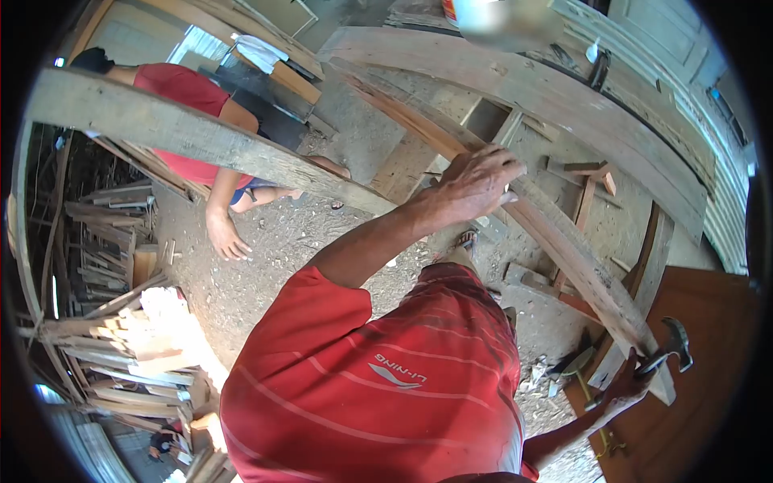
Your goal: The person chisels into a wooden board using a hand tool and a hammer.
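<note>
My left hand [481, 183] is closed over the upper edge of a long wooden beam [576, 262], which slants from the upper middle down to the right. At the beam's near end, my right hand [626, 386] grips a claw hammer [678, 344]. The hammer's metal head points up and outward, just past the end of the beam. Whether my right fingers also touch the beam I cannot tell. Below the right hand a second tool with a yellowish handle [602, 439] is partly hidden by my arm.
A person in a red shirt [189, 92] bends low at the left behind a raised plank [201, 141], one hand [226, 234] hanging. A wide board [515, 84] spans the back. Stacked lumber [133, 362] lines the left; a brown panel [692, 370] lies right. Shavings litter the ground.
</note>
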